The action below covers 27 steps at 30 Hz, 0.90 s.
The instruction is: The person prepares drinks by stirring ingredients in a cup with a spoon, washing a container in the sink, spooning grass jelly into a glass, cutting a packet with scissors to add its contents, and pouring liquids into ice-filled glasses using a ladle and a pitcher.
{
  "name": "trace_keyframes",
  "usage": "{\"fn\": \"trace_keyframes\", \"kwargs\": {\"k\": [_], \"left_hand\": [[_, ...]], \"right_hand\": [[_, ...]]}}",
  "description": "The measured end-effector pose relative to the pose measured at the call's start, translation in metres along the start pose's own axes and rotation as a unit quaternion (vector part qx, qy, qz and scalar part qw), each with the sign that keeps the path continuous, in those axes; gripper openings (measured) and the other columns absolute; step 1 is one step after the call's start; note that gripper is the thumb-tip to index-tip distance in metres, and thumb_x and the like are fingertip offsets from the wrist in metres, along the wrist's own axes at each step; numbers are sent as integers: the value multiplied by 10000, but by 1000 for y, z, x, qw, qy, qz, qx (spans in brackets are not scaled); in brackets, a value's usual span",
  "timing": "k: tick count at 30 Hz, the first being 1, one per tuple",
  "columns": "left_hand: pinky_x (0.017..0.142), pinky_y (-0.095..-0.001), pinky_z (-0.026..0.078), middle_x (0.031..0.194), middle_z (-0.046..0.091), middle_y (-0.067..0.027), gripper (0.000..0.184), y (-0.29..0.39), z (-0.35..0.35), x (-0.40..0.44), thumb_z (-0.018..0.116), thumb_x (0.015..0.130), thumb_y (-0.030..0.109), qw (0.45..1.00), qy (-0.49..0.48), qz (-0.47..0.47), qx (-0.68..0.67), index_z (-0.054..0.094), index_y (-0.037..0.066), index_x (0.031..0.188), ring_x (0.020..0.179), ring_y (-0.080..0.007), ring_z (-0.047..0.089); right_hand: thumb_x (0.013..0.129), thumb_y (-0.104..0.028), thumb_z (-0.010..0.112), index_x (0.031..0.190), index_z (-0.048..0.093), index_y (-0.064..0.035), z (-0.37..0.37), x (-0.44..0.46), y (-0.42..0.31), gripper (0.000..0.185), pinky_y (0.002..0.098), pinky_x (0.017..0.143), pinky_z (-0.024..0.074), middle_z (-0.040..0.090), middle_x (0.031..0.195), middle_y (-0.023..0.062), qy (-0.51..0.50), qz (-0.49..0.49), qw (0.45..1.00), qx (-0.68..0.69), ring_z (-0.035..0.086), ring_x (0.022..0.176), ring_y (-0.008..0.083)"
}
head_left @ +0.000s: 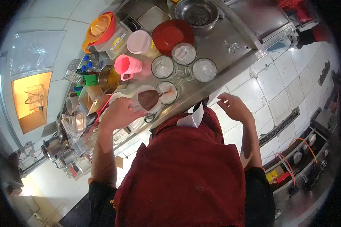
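Observation:
My left hand [122, 114] is closed around the handle of a pouring jug [147, 87], pale and tilted to the right. Brown liquid [147, 100] fills much of it and runs from its lip into the nearest glass mug [172, 100], which holds ice and some orange-brown colour. More glass mugs with ice stand beyond: one on the left [162, 67], one farther back [183, 53] and one on the right [205, 70]. Off the counter's front edge, my right hand [234, 108] hovers with nothing in it, fingers loosely bent and apart.
On the steel counter [219, 45] are a pink jug [127, 65], a lidded tub [140, 42], a red bowl [173, 37], a metal bowl [197, 14] and a steel pot [109, 79]. A citrus juicer [99, 28] sits on a container by the wall.

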State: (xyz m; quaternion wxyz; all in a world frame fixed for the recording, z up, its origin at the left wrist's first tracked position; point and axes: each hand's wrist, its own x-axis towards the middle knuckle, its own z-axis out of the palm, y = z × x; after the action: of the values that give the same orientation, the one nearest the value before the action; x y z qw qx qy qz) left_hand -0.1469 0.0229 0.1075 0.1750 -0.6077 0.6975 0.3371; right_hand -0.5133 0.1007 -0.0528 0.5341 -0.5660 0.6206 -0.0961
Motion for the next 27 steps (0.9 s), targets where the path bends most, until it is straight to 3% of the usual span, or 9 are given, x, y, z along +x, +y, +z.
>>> {"fn": "trace_keyframes", "kwargs": {"k": [4,6,7,9,19,27], "left_hand": [[513,-380,393,552,472,-116,472,3,-4,3,785,732,389,999,-25,-14,46,551,-13,654,503,-219,440],[467,-357,350,511,350,-54,493,4,-2,3,794,727,347,1000,-7,-5,-1,482,-13,601,499,-127,386],[467,-357,350,511,350,-54,493,2,-1,4,794,727,347,1000,-8,-5,-1,482,-13,601,499,-127,386],[506,-389,390,533,466,-126,499,-3,3,6,785,726,395,1000,-5,16,3,536,-26,627,487,-234,432],[515,-392,398,531,471,-130,494,20,-13,1,789,718,386,997,4,16,77,540,-29,619,489,-248,438],[566,-400,444,615,562,-151,483,29,-15,4,787,711,403,996,-19,-13,88,580,-32,677,562,-277,549]], "right_hand": [[915,-251,581,1112,615,-44,-1,2,1,288,403,793,520,691,1017,154,5,12,1000,-2,670,896,312],[915,-254,579,1111,617,-48,-2,1,1,287,404,792,520,691,1017,153,6,17,1000,-3,670,894,313],[914,-254,579,1110,616,-46,-3,1,1,288,405,790,519,691,1018,152,11,13,1000,2,669,894,313],[913,-254,578,1110,615,-44,-3,1,1,290,406,787,519,691,1018,151,17,9,1000,9,668,893,313],[912,-242,578,1079,620,-30,1,3,2,274,410,794,512,686,999,163,19,6,1000,-2,656,906,334],[910,-238,580,1064,620,-25,-2,2,6,266,412,809,508,680,1011,167,21,1,1000,-13,653,926,339]]}}
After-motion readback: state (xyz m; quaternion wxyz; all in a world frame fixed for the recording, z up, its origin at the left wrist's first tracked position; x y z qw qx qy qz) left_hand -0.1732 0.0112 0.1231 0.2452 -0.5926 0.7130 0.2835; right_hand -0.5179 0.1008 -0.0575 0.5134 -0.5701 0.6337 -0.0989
